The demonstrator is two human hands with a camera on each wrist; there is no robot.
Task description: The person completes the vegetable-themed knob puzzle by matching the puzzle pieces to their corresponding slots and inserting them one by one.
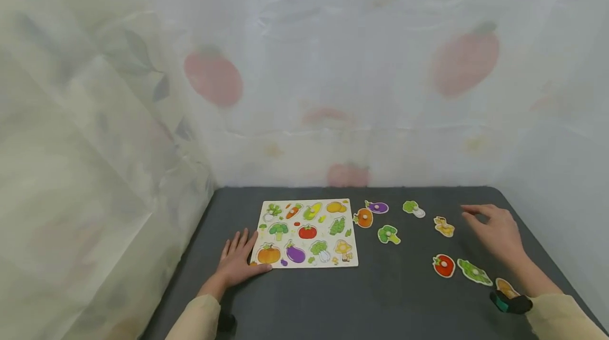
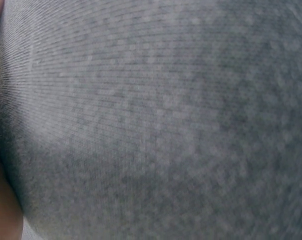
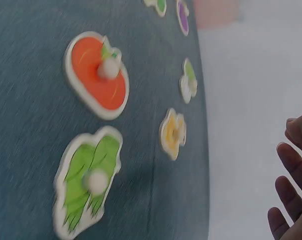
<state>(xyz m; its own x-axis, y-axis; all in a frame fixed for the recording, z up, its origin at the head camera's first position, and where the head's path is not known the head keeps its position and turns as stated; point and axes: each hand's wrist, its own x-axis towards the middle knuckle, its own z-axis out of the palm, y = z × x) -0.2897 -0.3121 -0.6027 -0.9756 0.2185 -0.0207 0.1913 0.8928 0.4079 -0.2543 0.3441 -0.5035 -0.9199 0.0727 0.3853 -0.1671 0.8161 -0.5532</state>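
Observation:
A white vegetable puzzle board [image 1: 304,217] lies on the dark table. My left hand [image 1: 238,260] rests at its left edge, fingers spread and thumb along the lower left corner. To the right, my right hand [image 1: 497,231] hovers with loosely bent fingers and nothing between them. Closest to it is the yellow mushroom piece [image 1: 444,227]. Below lie the tomato piece [image 1: 444,266], the green leafy pod piece [image 1: 474,272] and a tan-yellow piece [image 1: 506,288] partly hidden by the right wrist. In the right wrist view, white knobs show on the tomato piece [image 3: 98,75] and green piece [image 3: 88,182].
Near the board's right side lie a pumpkin piece [image 1: 363,218], an eggplant piece [image 1: 377,207] and a broccoli piece [image 1: 388,234]. A bok choy piece [image 1: 413,209] sits farther back. Pale printed curtains [image 1: 295,91] hang behind and beside the table. Grey fabric fills the left wrist view.

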